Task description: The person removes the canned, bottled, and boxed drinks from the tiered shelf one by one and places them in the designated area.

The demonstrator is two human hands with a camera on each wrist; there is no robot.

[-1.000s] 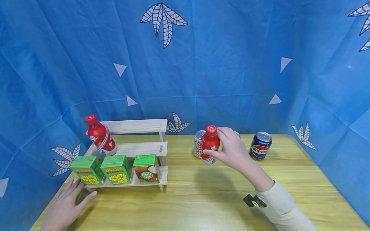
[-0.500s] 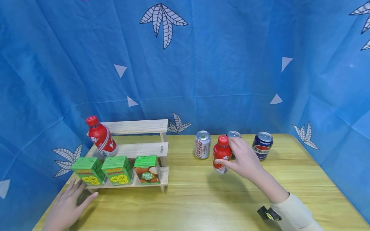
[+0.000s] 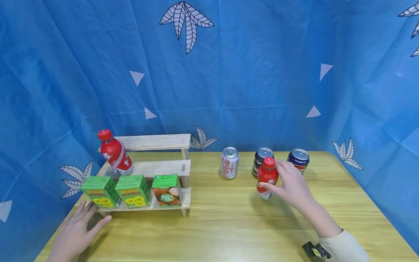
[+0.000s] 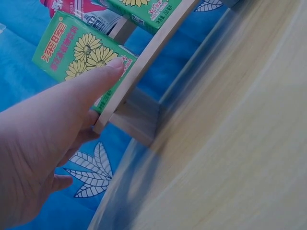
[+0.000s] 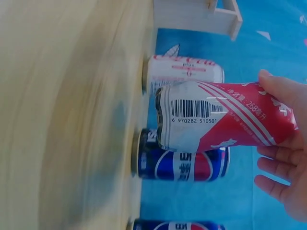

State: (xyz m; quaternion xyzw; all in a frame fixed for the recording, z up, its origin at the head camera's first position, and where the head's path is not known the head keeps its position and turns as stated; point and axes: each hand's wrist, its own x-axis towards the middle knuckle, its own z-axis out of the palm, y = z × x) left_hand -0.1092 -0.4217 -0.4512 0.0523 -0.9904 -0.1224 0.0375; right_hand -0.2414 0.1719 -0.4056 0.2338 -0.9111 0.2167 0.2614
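Red bottle point(image 3: 267, 175) gripped in right hand point(image 3: 292, 186), above table point(image 3: 209, 233).

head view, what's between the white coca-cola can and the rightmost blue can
In the head view, another blue can, partly hidden behind the red bottle in the right hand, stands between the white Coca-Cola can and the rightmost blue can.

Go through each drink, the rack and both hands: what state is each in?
Held bottle: capped, off the table.
Right hand: gripping that bottle.
Racked bottle: capped, standing.
Flower cartons: both upright.
Brown-fronted carton: upright.
White can: upright.
Middle can: upright, partly hidden.
Rightmost can: upright, partly hidden.
Rack: standing.
Left hand: thumb spread, at the rack's end.
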